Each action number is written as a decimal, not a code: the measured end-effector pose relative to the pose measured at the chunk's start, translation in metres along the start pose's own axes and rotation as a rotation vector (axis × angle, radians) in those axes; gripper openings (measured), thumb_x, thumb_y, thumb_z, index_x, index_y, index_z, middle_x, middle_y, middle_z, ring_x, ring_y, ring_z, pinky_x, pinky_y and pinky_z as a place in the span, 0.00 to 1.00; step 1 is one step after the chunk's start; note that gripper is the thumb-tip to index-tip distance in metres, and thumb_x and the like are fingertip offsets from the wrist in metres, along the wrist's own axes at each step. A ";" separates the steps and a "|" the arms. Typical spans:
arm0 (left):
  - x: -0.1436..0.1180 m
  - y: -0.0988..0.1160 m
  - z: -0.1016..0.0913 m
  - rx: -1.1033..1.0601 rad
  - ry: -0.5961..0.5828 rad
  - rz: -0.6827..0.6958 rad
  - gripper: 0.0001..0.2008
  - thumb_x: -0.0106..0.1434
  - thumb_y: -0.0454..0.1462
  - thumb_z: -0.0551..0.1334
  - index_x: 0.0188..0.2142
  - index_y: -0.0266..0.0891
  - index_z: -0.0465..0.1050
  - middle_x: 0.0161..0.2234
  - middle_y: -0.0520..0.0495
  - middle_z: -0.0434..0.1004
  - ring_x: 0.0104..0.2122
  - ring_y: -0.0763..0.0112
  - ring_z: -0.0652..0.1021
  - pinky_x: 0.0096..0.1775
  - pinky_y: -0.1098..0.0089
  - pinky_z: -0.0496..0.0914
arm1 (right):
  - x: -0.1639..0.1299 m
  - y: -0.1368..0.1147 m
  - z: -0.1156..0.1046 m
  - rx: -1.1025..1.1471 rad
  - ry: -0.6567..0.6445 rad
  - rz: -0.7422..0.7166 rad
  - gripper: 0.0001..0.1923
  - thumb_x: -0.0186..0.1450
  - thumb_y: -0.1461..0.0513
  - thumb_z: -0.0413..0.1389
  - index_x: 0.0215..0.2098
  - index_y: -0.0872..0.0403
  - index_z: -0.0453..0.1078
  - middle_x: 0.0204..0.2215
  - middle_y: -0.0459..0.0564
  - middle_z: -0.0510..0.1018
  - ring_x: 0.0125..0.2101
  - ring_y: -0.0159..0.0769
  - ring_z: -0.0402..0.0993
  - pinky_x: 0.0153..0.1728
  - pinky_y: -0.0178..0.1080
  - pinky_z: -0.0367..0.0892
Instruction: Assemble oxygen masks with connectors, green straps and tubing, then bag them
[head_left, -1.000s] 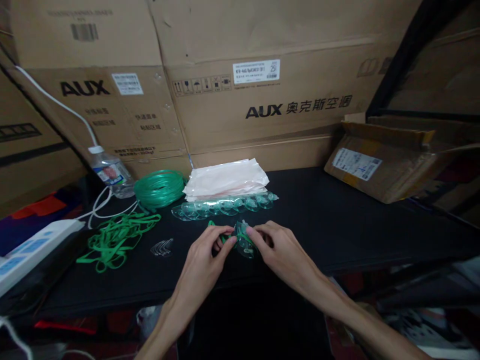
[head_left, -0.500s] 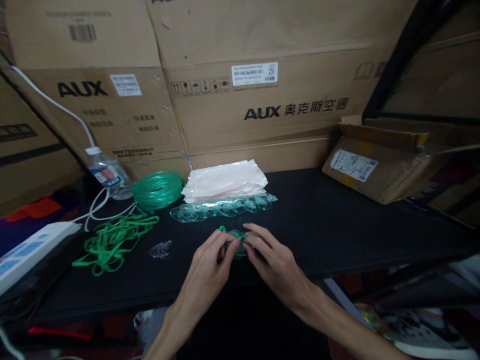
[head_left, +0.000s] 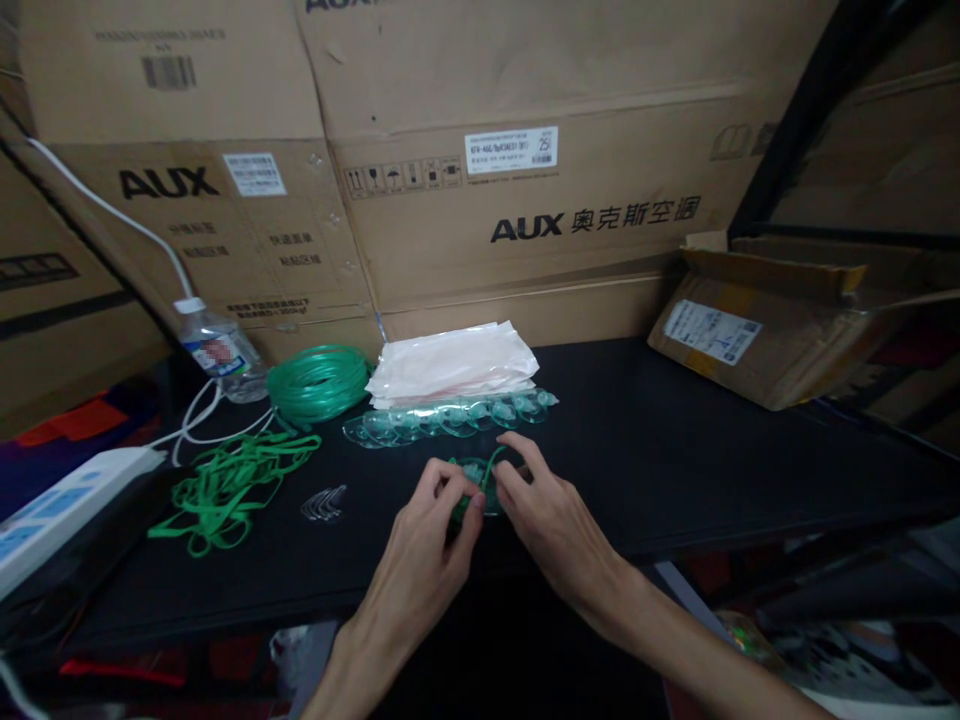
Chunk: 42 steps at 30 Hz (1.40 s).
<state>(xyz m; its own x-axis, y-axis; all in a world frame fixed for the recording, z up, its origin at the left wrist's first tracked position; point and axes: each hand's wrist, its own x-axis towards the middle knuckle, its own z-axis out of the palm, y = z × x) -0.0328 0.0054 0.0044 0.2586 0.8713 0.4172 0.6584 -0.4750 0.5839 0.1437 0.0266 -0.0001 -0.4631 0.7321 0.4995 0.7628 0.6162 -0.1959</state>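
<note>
A translucent green face mask (head_left: 472,470) lies near the table's front edge, largely covered by my fingers. My left hand (head_left: 431,530) is closed over its left side, thumb and index finger pinching a green elastic strap (head_left: 490,462). From that pinch the strap curves up in a small loop towards my right hand (head_left: 551,525). The right fingers are bent at the mask's right side, and their tips seem to grip the strap. Just behind, a row of similar green masks (head_left: 450,416) lies overlapped. Left of my hands are a tangle of green straps (head_left: 225,490) and several thin clear curved strips (head_left: 323,504).
White flat packets (head_left: 454,365) are stacked behind the masks. A coil of green tubing (head_left: 319,383), a plastic bottle (head_left: 217,350) and a white power strip (head_left: 71,505) stand left. An opened carton (head_left: 750,325) sits right; large cartons (head_left: 600,150) wall off the back.
My right fingertips have moved slightly up and right, and the strap now stands out in a loop between the hands. More of the mask shows. The view has shifted slightly.
</note>
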 end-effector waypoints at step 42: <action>0.011 0.004 0.004 -0.080 0.037 -0.164 0.12 0.70 0.43 0.58 0.37 0.41 0.77 0.22 0.56 0.60 0.22 0.73 0.63 0.27 0.73 0.59 | -0.001 0.013 0.005 0.857 0.283 0.263 0.18 0.64 0.66 0.58 0.53 0.51 0.71 0.46 0.53 0.76 0.43 0.38 0.79 0.45 0.40 0.77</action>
<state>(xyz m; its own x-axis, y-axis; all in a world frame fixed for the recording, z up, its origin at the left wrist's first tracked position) -0.0247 0.0133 0.0083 0.1253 0.9333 0.3365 0.6308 -0.3368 0.6991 0.1525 0.0353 -0.0073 -0.1106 0.8497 0.5155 0.1829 0.5272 -0.8298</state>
